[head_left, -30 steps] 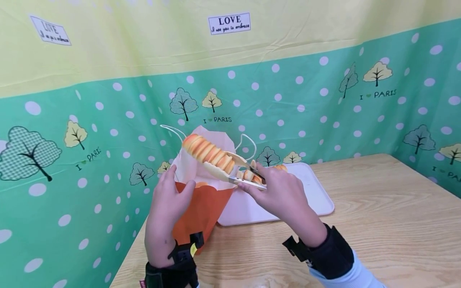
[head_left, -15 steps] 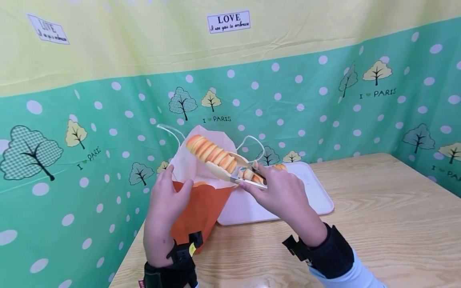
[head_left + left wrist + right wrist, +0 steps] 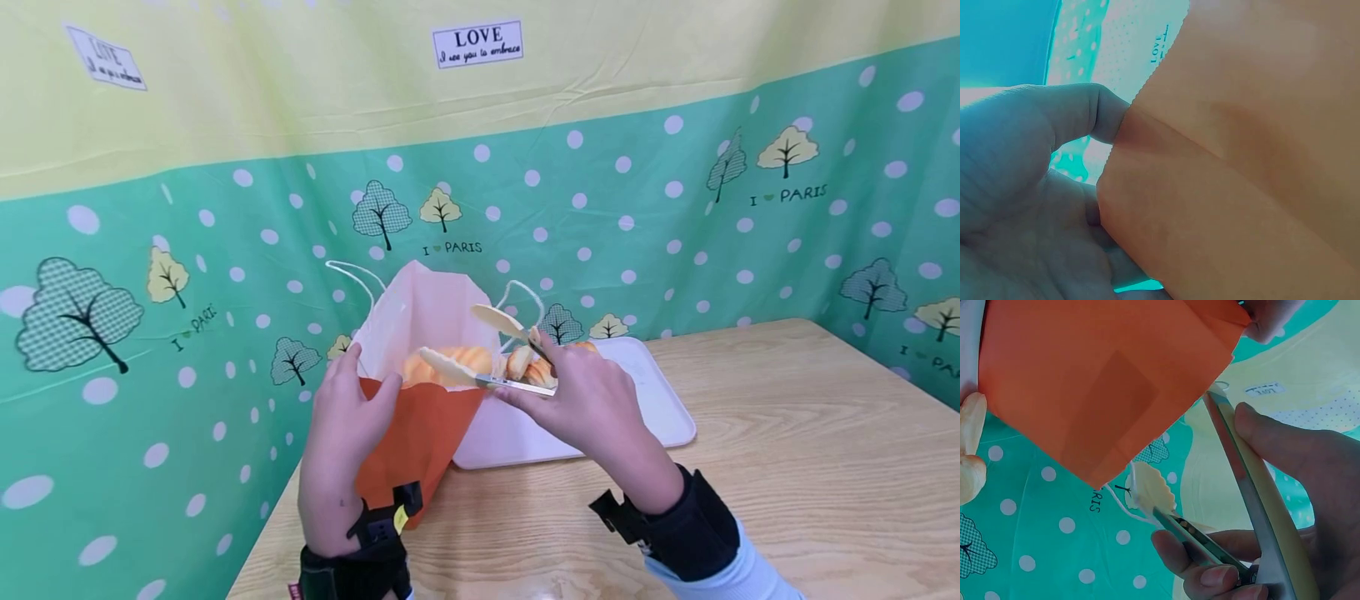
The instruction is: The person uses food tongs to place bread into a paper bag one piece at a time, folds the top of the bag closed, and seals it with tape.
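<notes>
An orange paper bag point(image 3: 420, 442) with a pale inside stands tilted on the table, its mouth open. My left hand point(image 3: 348, 408) holds the bag's left side; in the left wrist view the thumb point(image 3: 1100, 112) and fingers lie around the paper edge. At the bag's mouth, my right hand point(image 3: 592, 400) grips a pair of tongs point(image 3: 1254, 487) with pale tips and metal arms. The tongs are spread, nothing pinched between them. A ridged, golden bread point(image 3: 471, 357) lies inside the bag, partly hidden by the lower tong tip and the bag's front.
Behind the right hand, a white tray point(image 3: 652, 400) holds more bread pieces point(image 3: 538, 372), partly covered by the hand and tongs. White string handles point(image 3: 352, 268) rise from the bag. A patterned green and yellow curtain point(image 3: 600, 250) hangs behind the wooden table point(image 3: 787, 467).
The ridged bread, earlier pinched in the tongs above the bag's mouth, has dropped into the bag. The tongs have spread apart. Both hands stay nearly in place.
</notes>
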A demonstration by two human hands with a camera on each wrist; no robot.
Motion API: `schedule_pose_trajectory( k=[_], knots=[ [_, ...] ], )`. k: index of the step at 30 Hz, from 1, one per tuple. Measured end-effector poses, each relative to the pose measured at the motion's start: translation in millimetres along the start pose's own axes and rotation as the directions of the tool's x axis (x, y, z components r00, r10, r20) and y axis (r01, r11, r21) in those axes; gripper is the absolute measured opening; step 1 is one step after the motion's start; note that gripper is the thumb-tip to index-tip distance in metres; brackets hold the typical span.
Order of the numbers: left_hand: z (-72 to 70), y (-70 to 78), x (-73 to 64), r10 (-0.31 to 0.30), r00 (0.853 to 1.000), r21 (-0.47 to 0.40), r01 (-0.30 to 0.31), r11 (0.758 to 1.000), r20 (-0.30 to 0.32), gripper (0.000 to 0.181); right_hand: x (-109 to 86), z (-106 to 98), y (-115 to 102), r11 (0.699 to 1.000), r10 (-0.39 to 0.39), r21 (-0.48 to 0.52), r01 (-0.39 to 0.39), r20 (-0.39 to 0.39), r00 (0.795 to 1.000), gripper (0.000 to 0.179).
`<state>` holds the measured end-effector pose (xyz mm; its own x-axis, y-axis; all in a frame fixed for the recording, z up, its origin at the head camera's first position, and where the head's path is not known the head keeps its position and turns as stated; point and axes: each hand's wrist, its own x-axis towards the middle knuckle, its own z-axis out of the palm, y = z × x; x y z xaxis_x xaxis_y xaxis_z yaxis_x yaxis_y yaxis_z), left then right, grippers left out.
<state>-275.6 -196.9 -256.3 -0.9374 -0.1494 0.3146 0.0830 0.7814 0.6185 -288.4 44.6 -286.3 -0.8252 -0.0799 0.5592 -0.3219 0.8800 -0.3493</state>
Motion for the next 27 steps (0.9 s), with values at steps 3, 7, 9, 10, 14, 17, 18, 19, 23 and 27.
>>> schedule_pose_trajectory(
  k=[3, 7, 9, 10, 14, 17, 18, 19, 23, 27],
  knots=[
    [-0.7, 0.2, 0.2, -0.008, 1.000, -0.008, 0.008, 1.000, 0.009, 0.073, 0.5, -1.9, 0.0, 1.000, -0.003, 0.005, 0.003, -0.009, 1.000, 0.085],
    [-1.5, -0.5, 0.1, -0.012, 1.000, -0.007, 0.012, 1.000, 0.017, 0.073, 1.6, -4.6, 1.2, 1.000, -0.011, 0.012, 0.011, -0.007, 1.000, 0.087],
    [-1.6, -1.0, 0.0, -0.016, 1.000, -0.007, 0.016, 1.000, 0.016, 0.073, 2.6, -6.0, 2.9, 1.000, -0.020, 0.019, 0.020, -0.014, 1.000, 0.086],
    [-1.7, -1.5, 0.1, -0.018, 1.000, -0.008, 0.019, 1.000, 0.015, 0.073, 3.2, -7.1, 4.2, 0.999, -0.027, 0.023, 0.027, -0.020, 0.999, 0.085],
    [-3.1, -3.0, 0.4, -0.023, 1.000, -0.016, 0.023, 1.000, 0.013, 0.072, 6.5, -13.3, 11.9, 0.996, -0.059, 0.056, 0.064, -0.087, 0.994, 0.082],
    [-4.3, -4.8, 0.9, -0.036, 0.999, -0.030, 0.037, 0.999, 0.010, 0.072, 11.4, -19.7, 20.8, 0.993, -0.061, 0.091, 0.079, -0.183, 0.981, 0.082],
    [-4.7, -5.5, 1.0, -0.043, 0.999, -0.033, 0.043, 0.999, 0.009, 0.072, 13.8, -21.9, 24.3, 0.990, -0.053, 0.112, 0.080, -0.225, 0.973, 0.080],
    [-4.9, -6.3, 1.5, -0.050, 0.999, -0.037, 0.050, 0.998, 0.003, 0.072, 16.3, -23.8, 28.3, 0.988, -0.035, 0.133, 0.072, -0.260, 0.965, 0.078],
    [-5.6, -8.5, 2.6, -0.062, 0.998, -0.037, 0.062, 0.997, -0.017, 0.070, 25.7, -27.8, 47.7, 0.982, 0.067, 0.188, 0.005, -0.373, 0.925, 0.072],
    [-4.8, -9.8, 3.1, -0.059, 0.998, -0.030, 0.058, 0.998, -0.032, 0.069, 31.6, -25.1, 67.0, 0.980, 0.178, 0.140, -0.138, -0.336, 0.925, 0.084]
  ],
)
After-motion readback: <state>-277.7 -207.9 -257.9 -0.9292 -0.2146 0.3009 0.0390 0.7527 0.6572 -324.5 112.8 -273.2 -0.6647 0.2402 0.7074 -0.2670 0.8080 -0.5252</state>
